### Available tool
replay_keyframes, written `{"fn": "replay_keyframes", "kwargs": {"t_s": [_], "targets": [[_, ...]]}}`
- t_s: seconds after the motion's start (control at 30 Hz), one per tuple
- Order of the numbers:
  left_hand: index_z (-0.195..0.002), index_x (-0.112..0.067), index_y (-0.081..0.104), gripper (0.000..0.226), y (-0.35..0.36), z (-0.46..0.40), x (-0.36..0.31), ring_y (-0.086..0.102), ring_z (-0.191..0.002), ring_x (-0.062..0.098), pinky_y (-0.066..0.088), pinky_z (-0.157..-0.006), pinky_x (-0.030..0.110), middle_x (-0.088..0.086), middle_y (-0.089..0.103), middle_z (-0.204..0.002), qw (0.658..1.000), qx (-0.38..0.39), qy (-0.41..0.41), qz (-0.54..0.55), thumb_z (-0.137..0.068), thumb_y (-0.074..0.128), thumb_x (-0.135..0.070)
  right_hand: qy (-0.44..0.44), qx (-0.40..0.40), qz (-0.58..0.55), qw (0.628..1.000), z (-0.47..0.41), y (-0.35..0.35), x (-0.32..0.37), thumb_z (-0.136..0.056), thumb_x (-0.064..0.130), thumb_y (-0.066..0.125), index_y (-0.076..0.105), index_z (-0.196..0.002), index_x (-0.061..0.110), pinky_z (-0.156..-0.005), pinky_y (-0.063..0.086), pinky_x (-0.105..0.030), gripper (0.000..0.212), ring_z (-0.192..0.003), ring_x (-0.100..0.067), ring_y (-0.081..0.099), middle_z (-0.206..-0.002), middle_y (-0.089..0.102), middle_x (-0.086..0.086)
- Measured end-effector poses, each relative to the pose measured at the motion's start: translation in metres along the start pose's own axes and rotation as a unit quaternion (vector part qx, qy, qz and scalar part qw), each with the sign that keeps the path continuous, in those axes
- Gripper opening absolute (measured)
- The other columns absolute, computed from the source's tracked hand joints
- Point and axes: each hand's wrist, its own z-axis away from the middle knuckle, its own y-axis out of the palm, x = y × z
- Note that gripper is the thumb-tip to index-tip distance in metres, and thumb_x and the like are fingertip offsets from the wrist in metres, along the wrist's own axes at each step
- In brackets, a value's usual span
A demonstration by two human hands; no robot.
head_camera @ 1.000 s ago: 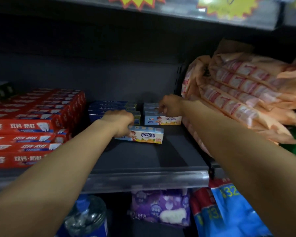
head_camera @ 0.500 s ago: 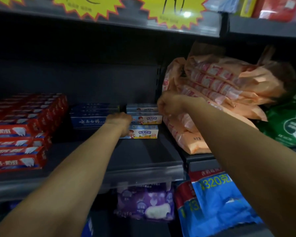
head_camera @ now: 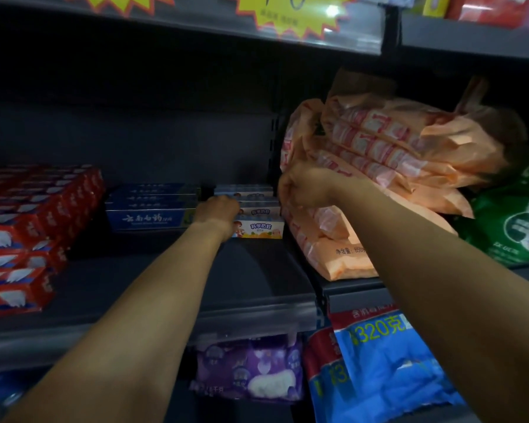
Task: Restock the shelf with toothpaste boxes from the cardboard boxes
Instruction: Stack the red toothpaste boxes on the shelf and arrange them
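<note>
Nearest, low in the frame: a purple soft pack (head_camera: 251, 370) and a blue bag marked 320克 (head_camera: 388, 374) on the lower tier, under the grey shelf (head_camera: 251, 312) front lip.

Both bare forearms stretched forward over that lip.

Left hand (head_camera: 217, 213) curled, knuckles up, closed around the left end of a children's toothpaste box (head_camera: 261, 228); fingertips hidden behind the hand. Box pale with a cartoon face and orange-yellow lower band, lying flat on the shelf board, long axis running left to right, printed long face toward the camera, right end close to the shelf divider. Just behind and above it, more of the same boxes (head_camera: 251, 206) stacked the same way, long sides across.

Right hand (head_camera: 300, 189) higher and to the right, fingers bent, pressed into the stacked orange bags (head_camera: 388, 166) at their left edge; whether pinching the plastic or only pushing on it, cannot tell. Bags piled on the neighbouring shelf section, leaning over the divider.

Left of the held box, touching or nearly so: a stack of dark blue toothpaste boxes (head_camera: 151, 209), long axis also left to right. Further left, a block of red toothpaste boxes (head_camera: 28, 227), several high and deep.

Far right, a green pack (head_camera: 513, 224). Overhead, yellow starburst price tags (head_camera: 293, 16) on the upper shelf edge.
</note>
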Motion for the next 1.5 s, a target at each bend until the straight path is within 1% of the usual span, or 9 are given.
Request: {"fn": "replay_keyframes", "kwargs": {"t_s": [0.23,0.37,0.57,0.73,0.87,1.0,1.23,1.37,1.5], "targets": [[-0.130,-0.011,0.051,0.041,0.007,-0.009,-0.005,0.054,-0.117,0.029,0.048,-0.089,0.040,0.012,0.054,-0.130,1.000,-0.024,-0.007,0.000,-0.095,0.057,-0.030,0.009,0.005,-0.008,1.000,0.002,0.004,-0.002,-0.082,-0.004,0.056,0.072,-0.090,0.013,-0.076,0.050,-0.025,0.025,-0.093,-0.017,0.062,-0.099,0.069,-0.003],[-0.132,-0.010,0.048,0.042,0.010,-0.012,-0.007,0.055,-0.115,0.028,0.049,-0.086,0.039,0.012,0.054,-0.128,0.999,-0.029,-0.017,0.002,-0.094,0.058,-0.026,0.016,0.000,-0.003,1.000,0.003,0.004,0.002,-0.084,-0.001,0.056,0.072,-0.093,0.013,-0.067,0.046,-0.020,0.023,-0.094,-0.017,0.062,-0.101,0.068,-0.002],[-0.130,-0.007,0.049,0.039,0.007,-0.009,-0.012,0.054,-0.116,0.028,0.049,-0.086,0.040,0.013,0.054,-0.128,0.999,-0.023,-0.023,0.002,-0.093,0.059,-0.018,0.013,-0.011,0.010,1.000,0.008,0.004,0.012,-0.084,0.005,0.059,0.073,-0.096,0.011,-0.078,0.049,-0.027,0.020,-0.094,-0.018,0.062,-0.100,0.069,-0.002],[-0.129,-0.008,0.051,0.037,-0.002,0.012,-0.008,0.054,-0.114,0.030,0.048,-0.083,0.039,0.013,0.055,-0.126,0.999,-0.048,0.008,0.007,-0.094,0.057,-0.020,0.021,-0.025,-0.001,0.999,0.013,0.010,0.018,-0.080,0.005,0.061,0.072,-0.083,0.018,-0.081,0.055,-0.035,0.017,-0.087,-0.019,0.065,-0.092,0.070,-0.001],[-0.115,-0.010,0.060,0.023,-0.008,0.047,0.005,0.058,-0.105,0.030,0.048,-0.079,0.038,0.012,0.058,-0.116,0.997,-0.064,0.042,-0.004,-0.093,0.056,-0.015,0.029,-0.032,-0.008,0.999,0.024,0.017,0.034,-0.079,0.005,0.060,0.071,-0.076,0.022,-0.080,0.056,-0.037,0.021,-0.083,-0.018,0.066,-0.087,0.071,0.000],[-0.109,-0.013,0.062,0.018,-0.019,0.088,0.022,0.058,-0.103,0.030,0.043,-0.074,0.036,0.012,0.058,-0.113,0.998,-0.043,0.052,-0.002,-0.092,0.058,-0.018,0.020,-0.040,-0.022,0.999,0.041,0.025,0.066,-0.078,0.008,0.059,0.066,-0.070,0.025,-0.082,0.054,-0.035,0.021,-0.085,-0.020,0.064,-0.089,0.070,-0.003],[-0.103,-0.017,0.065,0.014,-0.034,0.173,0.071,0.057,-0.106,0.032,0.041,-0.074,0.035,0.011,0.060,-0.115,0.998,-0.032,0.056,0.010,-0.090,0.058,-0.019,-0.020,-0.022,-0.035,0.999,0.070,0.041,0.148,-0.078,0.003,0.056,0.069,-0.077,0.020,-0.077,0.054,-0.036,0.021,-0.085,-0.023,0.063,-0.087,0.070,-0.003],[-0.101,-0.020,0.067,0.015,-0.037,0.234,0.114,0.058,-0.106,0.034,0.045,-0.077,0.036,0.011,0.062,-0.114,0.999,-0.027,0.041,0.014,-0.088,0.059,-0.020,-0.053,-0.001,-0.052,0.997,0.085,0.056,0.207,-0.080,0.000,0.057,0.065,-0.076,0.018,-0.076,0.054,-0.039,0.020,-0.082,-0.022,0.061,-0.084,0.066,-0.002],[-0.101,-0.017,0.068,0.016,-0.032,0.297,0.167,0.059,-0.103,0.035,0.043,-0.073,0.034,0.014,0.063,-0.111,1.000,-0.005,0.024,0.004,-0.088,0.059,-0.019,-0.074,0.012,-0.057,0.996,0.095,0.076,0.275,-0.080,0.001,0.057,0.068,-0.084,0.017,-0.077,0.054,-0.038,0.019,-0.086,-0.023,0.062,-0.090,0.068,-0.004]]}}
